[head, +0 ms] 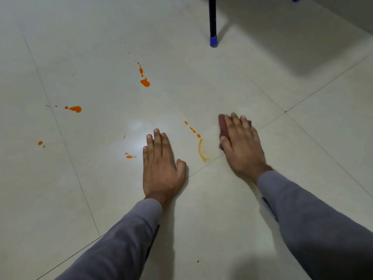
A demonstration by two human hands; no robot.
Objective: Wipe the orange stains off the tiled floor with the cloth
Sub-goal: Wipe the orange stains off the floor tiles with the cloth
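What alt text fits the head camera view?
A person's right hand presses a dark reddish cloth onto the pale tiled floor beside a curved orange smear. Their left hand rests flat; orange splatters lie beyond.

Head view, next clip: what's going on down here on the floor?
A person is cleaning orange stains off a pale tiled floor. The right hand presses a dark reddish cloth flat to the tile, beside a curved orange smear. The left hand rests flat on the floor. Several orange splatters remain, including blobs at and. A black chair leg stands beyond.
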